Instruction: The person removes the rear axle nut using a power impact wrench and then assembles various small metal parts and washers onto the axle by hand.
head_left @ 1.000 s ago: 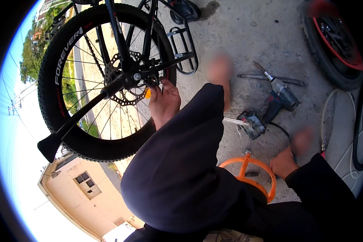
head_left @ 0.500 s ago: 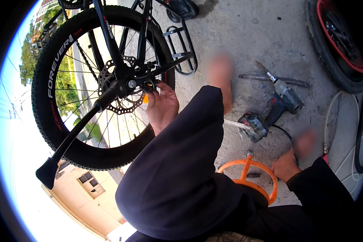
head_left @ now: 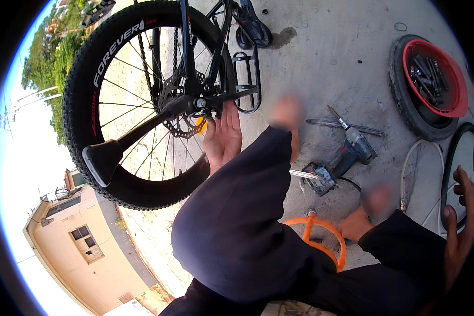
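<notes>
Two hands: both open, fingers apart, clamped on nothing.
Left hand (head_left: pixel 224 138): fingertips at the brake disc (head_left: pixel 180 113) of the bicycle wheel (head_left: pixel 122 105), hub at 11 o'clock.
Tyre lettering: white, curved along the black sidewall, top left.
Right hand (head_left: pixel 462 221): beside a loose black tyre (head_left: pixel 450 174).
Drill (head_left: pixel 347 158): on concrete, 3 o'clock of the left hand.

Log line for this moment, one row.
left hand: open, at wheel hub | right hand: open, near tyre | drill on ground
</notes>
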Motion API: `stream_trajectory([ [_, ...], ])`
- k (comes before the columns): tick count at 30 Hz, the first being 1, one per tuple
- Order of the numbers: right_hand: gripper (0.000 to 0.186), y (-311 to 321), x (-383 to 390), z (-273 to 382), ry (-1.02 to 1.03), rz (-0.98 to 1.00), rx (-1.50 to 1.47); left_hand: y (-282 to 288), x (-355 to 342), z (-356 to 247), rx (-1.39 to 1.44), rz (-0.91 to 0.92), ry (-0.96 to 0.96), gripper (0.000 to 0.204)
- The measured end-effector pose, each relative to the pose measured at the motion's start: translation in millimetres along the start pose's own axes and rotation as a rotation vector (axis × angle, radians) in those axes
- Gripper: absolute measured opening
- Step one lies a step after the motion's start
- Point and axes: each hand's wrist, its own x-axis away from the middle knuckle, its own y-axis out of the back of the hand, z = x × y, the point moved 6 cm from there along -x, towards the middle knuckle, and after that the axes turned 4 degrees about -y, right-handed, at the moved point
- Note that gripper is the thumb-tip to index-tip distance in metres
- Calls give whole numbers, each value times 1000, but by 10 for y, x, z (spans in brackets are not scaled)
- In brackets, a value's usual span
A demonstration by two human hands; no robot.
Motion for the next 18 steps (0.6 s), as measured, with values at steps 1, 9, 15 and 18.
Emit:
stream_trajectory([
  [1,50,-109,-33,96,-17,14,-63,-19,-10,-42,-79,37,17,63],
  [9,52,-1371,-251,157,-256,391,-417,189,-321,268,-70,137,49,50],
  [15,72,-2943,-316,-68,-282,388,-519,382,-256,56,-73,114,100,53],
  [18,71,-3262,-401,210,-674,468,-816,207,-160,-77,-66,162,91,54],
])
